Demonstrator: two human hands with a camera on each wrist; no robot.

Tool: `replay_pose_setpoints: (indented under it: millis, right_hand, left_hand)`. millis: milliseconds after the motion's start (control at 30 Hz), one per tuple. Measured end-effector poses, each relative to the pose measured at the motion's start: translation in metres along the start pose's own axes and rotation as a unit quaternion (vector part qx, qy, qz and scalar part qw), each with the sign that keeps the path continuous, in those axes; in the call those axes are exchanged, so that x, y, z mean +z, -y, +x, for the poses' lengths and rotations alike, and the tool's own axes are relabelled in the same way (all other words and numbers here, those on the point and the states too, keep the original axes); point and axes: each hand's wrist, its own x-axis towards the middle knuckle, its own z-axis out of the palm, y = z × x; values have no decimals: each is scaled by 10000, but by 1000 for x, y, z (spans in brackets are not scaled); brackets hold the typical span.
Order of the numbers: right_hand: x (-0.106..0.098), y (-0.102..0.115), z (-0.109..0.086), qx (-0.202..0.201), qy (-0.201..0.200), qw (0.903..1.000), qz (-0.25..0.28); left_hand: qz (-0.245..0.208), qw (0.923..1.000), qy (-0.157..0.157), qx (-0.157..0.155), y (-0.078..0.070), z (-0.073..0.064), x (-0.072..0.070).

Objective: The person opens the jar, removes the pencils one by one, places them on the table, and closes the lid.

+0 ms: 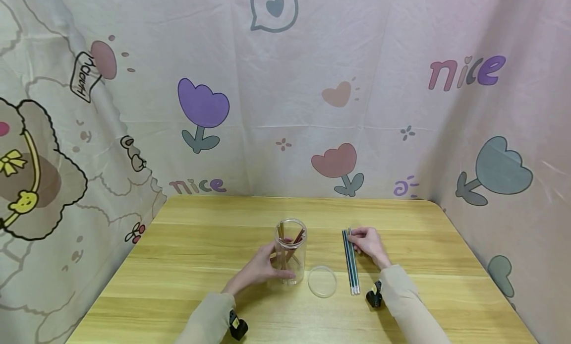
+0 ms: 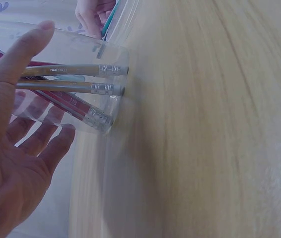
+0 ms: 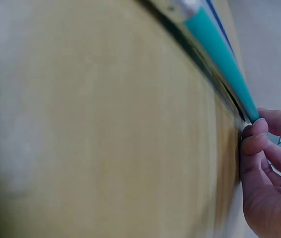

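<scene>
My left hand (image 1: pixel 258 267) grips a clear jar (image 1: pixel 300 270) standing on the table, thumb on the near side and fingers round the far side. Inside it lean yellow pencils (image 2: pixel 66 70) and red pencils (image 2: pixel 63 101), their eraser ends at the bottom. To the right, several pencils (image 1: pixel 350 264) lie side by side with their erasers towards me. At their far end my right hand (image 1: pixel 369 243) pinches a green pencil (image 3: pixel 222 62) between thumb and fingertips. Dark and blue pencils lie alongside it, partly hidden in the right wrist view.
A round clear lid (image 1: pixel 322 281) lies flat between the jar and the row of pencils. The wooden table (image 1: pixel 214 215) ends at a patterned curtain (image 1: pixel 276 111) at the back and sides. Small black cameras (image 1: pixel 373 295) are worn on both wrists.
</scene>
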Motion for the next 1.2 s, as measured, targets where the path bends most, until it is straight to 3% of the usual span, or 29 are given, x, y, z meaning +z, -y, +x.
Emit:
replay_pose_setpoints:
  millis: [367, 1200]
  right_hand:
    - [3, -2, 1, -7, -226, 9993, -298]
    - [4, 1, -1, 62, -269, 9983, -511]
  left_hand:
    - [21, 10000, -6, 41, 0, 0, 0]
    - [85, 9999, -39, -97, 0, 0, 0]
